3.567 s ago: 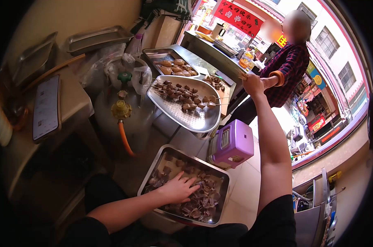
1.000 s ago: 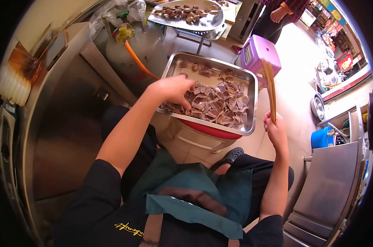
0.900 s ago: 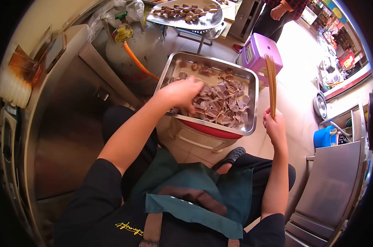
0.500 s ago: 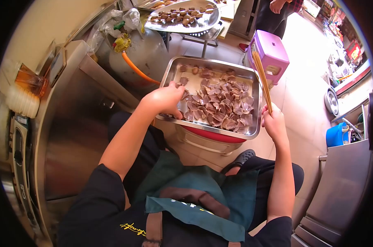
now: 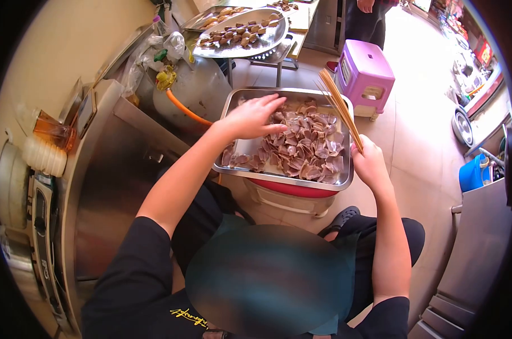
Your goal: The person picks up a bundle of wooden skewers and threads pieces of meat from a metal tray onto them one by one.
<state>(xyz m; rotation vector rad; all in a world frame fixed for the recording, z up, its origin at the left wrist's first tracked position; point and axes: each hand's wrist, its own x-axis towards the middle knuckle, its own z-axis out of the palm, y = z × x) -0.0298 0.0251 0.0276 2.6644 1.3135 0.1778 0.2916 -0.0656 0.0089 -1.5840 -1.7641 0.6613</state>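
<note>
A steel tray [image 5: 346, 176] holds a heap of thin purplish-brown meat pieces [image 5: 301, 141] that look like gizzards. Over its far left part, my left hand [image 5: 255, 117] is spread with the palm down and nothing in it, covering some of the tray beneath. At the tray's right edge, my right hand [image 5: 370, 161] is wrapped round the lower end of a bundle of bamboo skewers [image 5: 343, 110]. The skewers lean up and left, their far ends fanned across the tray's right rim.
Under the tray is a red basin [image 5: 292, 188] on a pale stool [image 5: 287, 202]. Beyond stand a purple stool [image 5: 368, 68], a person [image 5: 366, 22] and a platter [image 5: 211, 51] of skewered pieces. A gas cylinder [image 5: 191, 90] with an orange hose [image 5: 188, 108] is at the left.
My left hand has moved from the tray's near left side towards its far side, its fingers now stretched out. The skewers in my right hand tip further left over the tray.
</note>
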